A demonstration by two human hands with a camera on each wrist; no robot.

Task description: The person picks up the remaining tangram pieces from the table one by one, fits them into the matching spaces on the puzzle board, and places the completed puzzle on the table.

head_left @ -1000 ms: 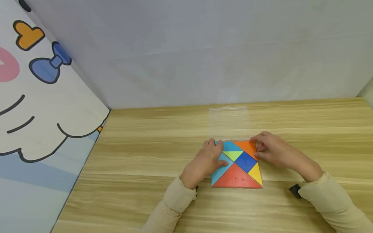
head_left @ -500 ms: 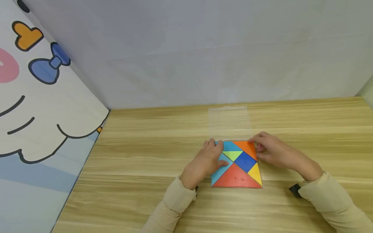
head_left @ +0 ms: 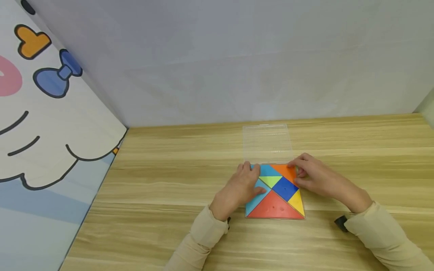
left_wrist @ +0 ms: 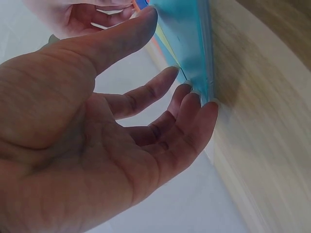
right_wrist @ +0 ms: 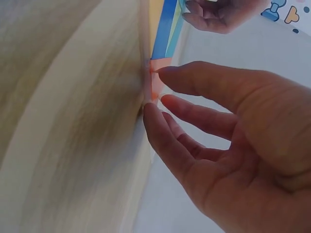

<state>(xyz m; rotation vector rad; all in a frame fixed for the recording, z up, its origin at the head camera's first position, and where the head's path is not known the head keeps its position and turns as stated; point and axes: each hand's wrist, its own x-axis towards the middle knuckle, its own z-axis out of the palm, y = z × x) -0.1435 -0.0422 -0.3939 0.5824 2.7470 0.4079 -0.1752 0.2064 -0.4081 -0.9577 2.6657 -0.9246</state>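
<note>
A square tangram set lies in a clear plastic case (head_left: 276, 218) on the table. Its pieces include a red triangle (head_left: 274, 207), a dark blue square (head_left: 285, 189), a yellow triangle (head_left: 297, 203), a yellow-green triangle (head_left: 271, 181) and light blue pieces (head_left: 268, 170). My left hand (head_left: 236, 192) rests over the case's left side, thumb on a light blue piece (left_wrist: 182, 34), other fingertips by the far left corner. At the far right corner, my right hand (head_left: 317, 177) touches the orange piece (head_left: 282, 171) with thumb and forefinger apart; another fingertip (right_wrist: 149, 108) is low at the case's side.
A clear lid (head_left: 266, 143) lies flat directly behind the case. The wood-grain table (head_left: 162, 180) meets a pale back wall (head_left: 237, 75), and a cartoon-printed panel (head_left: 84, 124) stands at the left.
My right hand's thumb and forefinger have shifted slightly left, further onto the orange piece. My left hand and the case hold nearly the same place.
</note>
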